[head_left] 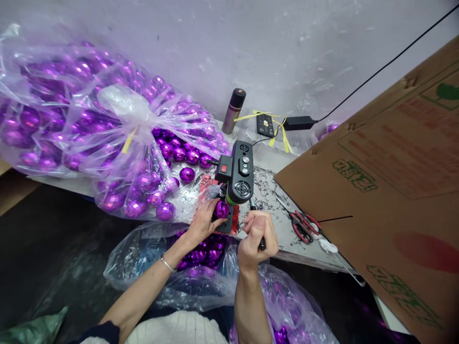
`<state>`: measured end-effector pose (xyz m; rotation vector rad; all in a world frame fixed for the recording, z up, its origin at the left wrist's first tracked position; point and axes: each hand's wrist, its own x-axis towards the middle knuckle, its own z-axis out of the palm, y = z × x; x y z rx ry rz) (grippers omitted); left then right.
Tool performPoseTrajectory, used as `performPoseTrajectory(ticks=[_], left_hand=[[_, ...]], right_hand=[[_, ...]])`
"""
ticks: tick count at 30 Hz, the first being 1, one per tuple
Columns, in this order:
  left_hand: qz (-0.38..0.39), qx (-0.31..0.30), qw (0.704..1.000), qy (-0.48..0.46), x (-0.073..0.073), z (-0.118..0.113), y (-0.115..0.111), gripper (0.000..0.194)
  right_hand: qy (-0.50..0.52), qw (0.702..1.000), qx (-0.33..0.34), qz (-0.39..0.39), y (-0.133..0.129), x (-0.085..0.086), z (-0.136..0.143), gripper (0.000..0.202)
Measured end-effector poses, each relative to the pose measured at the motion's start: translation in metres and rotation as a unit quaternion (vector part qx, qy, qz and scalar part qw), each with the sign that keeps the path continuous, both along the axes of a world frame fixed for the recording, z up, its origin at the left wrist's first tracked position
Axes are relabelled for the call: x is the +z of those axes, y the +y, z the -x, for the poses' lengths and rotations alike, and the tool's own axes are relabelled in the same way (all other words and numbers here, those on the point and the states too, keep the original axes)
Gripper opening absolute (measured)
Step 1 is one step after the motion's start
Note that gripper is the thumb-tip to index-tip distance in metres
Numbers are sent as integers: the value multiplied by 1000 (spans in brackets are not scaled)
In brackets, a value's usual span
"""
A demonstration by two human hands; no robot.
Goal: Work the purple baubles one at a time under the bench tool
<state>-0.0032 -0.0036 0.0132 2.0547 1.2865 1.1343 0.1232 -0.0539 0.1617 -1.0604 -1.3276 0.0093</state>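
Observation:
A shiny purple faceted ball ornament (222, 209) sits under the head of a small black bench press (242, 174) with a red switch. My left hand (207, 220) grips this ball from its left side, thumb below and fingers above. My right hand (258, 236) is wrapped in a fist around the press's black-ended lever handle (263, 244). The press stands on a red mat (234, 220), and its base is partly hidden by my left hand and the ball.
A large clear bag of purple balls (122, 119) fills the left. Another open bag (201, 255) lies below the table edge. Red-handled scissors (303, 225) lie beside a cardboard box (376, 181) on the right. Behind stand a spray can (234, 111) and a black power adapter (299, 123).

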Motion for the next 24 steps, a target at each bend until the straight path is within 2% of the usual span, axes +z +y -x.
performPoseTrajectory(ticks=[6,16,24], left_hand=[[-8,6,1000,-3,-5,1,5,65],[-13,15,1000,2,-10,0,4,65],[-5,15,1000,0,-10,0,4,67]], right_hand=[[-9,1000,-5,5,-3,-7,-2,35],[-9,999,1,-45,-3,-67,1,38],[5,999,6,-37,-3,-83,-1,36]])
